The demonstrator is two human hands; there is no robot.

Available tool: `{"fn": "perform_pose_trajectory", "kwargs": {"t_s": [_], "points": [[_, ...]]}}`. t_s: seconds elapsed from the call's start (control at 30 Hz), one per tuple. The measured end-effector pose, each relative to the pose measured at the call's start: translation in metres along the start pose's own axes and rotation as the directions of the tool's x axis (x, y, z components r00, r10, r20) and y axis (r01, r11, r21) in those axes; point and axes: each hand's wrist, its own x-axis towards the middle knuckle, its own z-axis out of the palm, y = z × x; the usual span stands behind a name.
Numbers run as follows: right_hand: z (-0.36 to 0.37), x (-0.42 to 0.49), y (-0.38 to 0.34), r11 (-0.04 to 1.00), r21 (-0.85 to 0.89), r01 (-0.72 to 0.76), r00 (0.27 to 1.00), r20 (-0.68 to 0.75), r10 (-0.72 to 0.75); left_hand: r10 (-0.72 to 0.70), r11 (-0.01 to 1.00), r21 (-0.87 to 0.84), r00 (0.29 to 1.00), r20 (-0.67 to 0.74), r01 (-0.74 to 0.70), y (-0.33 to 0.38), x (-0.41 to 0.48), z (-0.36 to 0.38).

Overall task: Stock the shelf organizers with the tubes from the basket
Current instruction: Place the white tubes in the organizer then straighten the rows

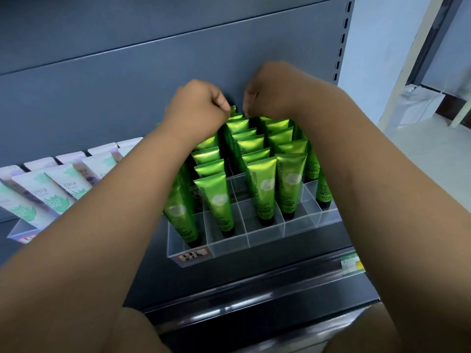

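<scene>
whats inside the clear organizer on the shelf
The clear organizer holds green tubes standing cap-down; a few front cells are empty. The left hand and right hand cover part of the back row, so those cells cannot be seen.

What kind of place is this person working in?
Most likely a shop aisle, perhaps a cosmetics section. There is a slotted shelving upright, a price label sits on the shelf edge, and identical green Chamomile tubes stand in a clear divided organizer.

Left hand (196, 110) pinches rear green tube (233, 109), right hand (270, 91) alongside.
</scene>
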Motion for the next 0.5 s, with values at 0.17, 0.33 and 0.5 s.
{"fn": "perform_pose_trajectory", "kwargs": {"t_s": [0.17, 0.33, 0.5], "points": [[0.005, 0.001, 0.001, 1.000, 0.005, 0.008, 1.000, -0.030, -0.008, 0.026, 0.994, 0.108, 0.998, 0.048, -0.031, 0.001, 0.010, 0.004], [0.012, 0.001, 0.002, 0.999, -0.038, -0.003, 1.000, -0.005, 0.003, 0.051, 0.977, 0.205, 0.997, 0.063, -0.063, -0.005, 0.008, 0.007], [0.016, 0.004, -0.004, 0.998, -0.052, -0.016, 1.000, -0.011, 0.015, 0.050, 0.979, 0.196, 0.996, 0.073, -0.063, -0.013, 0.012, 0.007]]}}
